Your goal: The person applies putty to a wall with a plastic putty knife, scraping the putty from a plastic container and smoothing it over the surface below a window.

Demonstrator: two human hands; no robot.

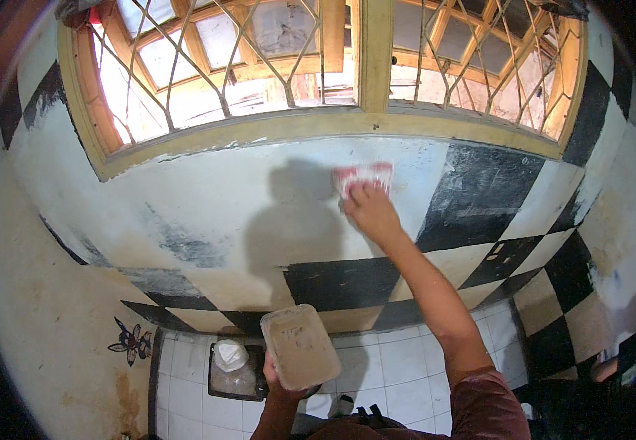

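Note:
My right hand (374, 214) is closed on a red putty spreader (362, 174), whose face is smeared white. The spreader lies against the pale wall (208, 176) just under the window, and its outline is slightly blurred. Low at the centre, my left hand (277, 381) supports a rectangular plastic tub (267, 331) from its left side; most of those fingers are hidden beneath it. Smooth beige-grey paste coats the inside of the tub. Around the spreader the wall is whitish, with a painted black square (479, 191) to its right.
A yellow-framed window (373, 73) with a metal lattice spans the top. Black and cream squares cover the lower wall, with a socket plate (495, 251) at right. On the white-tiled floor (406, 367), a dark tray (239, 385) holds a white bag (230, 355).

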